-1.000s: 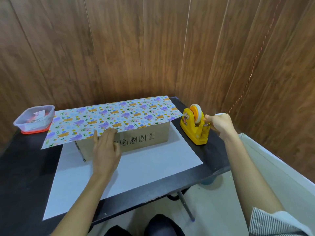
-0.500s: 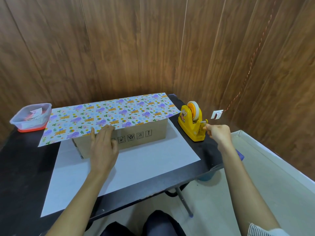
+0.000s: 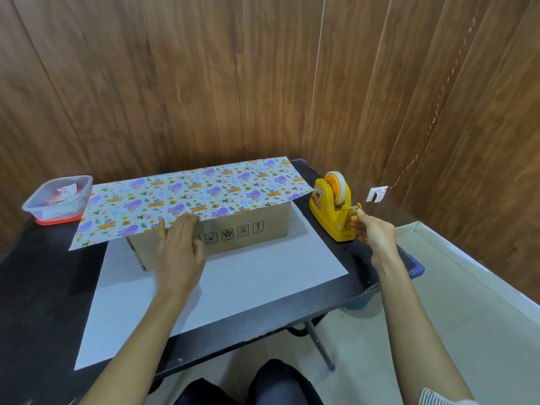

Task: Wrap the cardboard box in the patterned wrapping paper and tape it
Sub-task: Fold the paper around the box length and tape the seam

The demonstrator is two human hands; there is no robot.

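Observed from nearest to farthest.

**Progress.** The wrapping is at an early stage.
- The white side of the wrapping paper [image 3: 233, 285] lies flat on the black table [image 3: 43, 302] in front of the box, not yet lifted.
- The cardboard box [image 3: 239, 232] stands on that sheet near the middle of the table, with its front face bare.
- A patterned flap of the paper covers the box top and overhangs both ends.
- No tape can be seen on the paper anywhere.
- Still to do, in my judgement: fix this flap, bring the front sheet up, close both ends and tape them.

**Hands.**
- The left hand [image 3: 179, 252] is flat with its fingers straight and close together. It presses the flap's front edge against the top front edge of the box.
- The right hand [image 3: 372, 230] has its fingers curled at the cutter end of the yellow tape dispenser [image 3: 331, 211], which stands just right of the box. It appears to pinch the free end of the tape [image 3: 340, 187]. The strip itself is too clear to confirm.

**Markings.**
- The box front carries a row of handling pictograms, including an upward arrow. There are no readable words.
- The dispenser bears a cartoon sticker with no legible text.
- The paper's print shows purple and orange figures and no lettering.

**Beyond.**
- A clear plastic container [image 3: 58, 197] on a red lid sits at the far left corner. It holds scraps, and any writing on them cannot be read.
- A small white wall socket [image 3: 377, 194] with a red cord [image 3: 432, 118] hangs on the wood-panelled wall.
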